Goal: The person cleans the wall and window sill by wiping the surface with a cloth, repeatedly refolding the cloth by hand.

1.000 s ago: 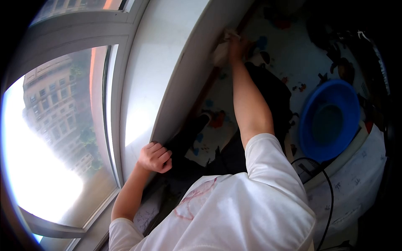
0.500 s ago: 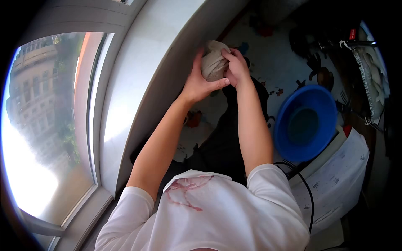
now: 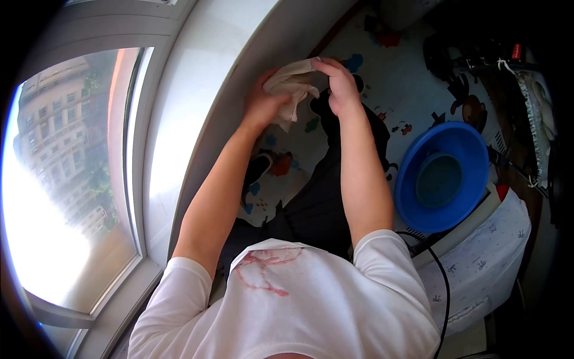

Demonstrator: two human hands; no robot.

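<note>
A crumpled beige cloth [image 3: 291,84] is stretched between my two hands beside the low wall under the window. My left hand [image 3: 263,103] grips its left side, the thumb lying across the folds. At the cloth's upper right edge, my right hand [image 3: 339,82] pinches a bit of it between thumb and fingers. Loose folds hang down from the middle, above the floor and my dark trousers [image 3: 314,206].
To the right a blue basin [image 3: 409,200] holds a dark round shape in its middle. A patterned white cloth [image 3: 478,269] and a black cable [image 3: 445,281] lie below it. On the left runs a white window sill [image 3: 197,102]. The floor mat [image 3: 406,96] has printed figures.
The cloth was bunched into a ball between both hands; now it is partly opened out. My left hand has shifted left, away from the right one.
</note>
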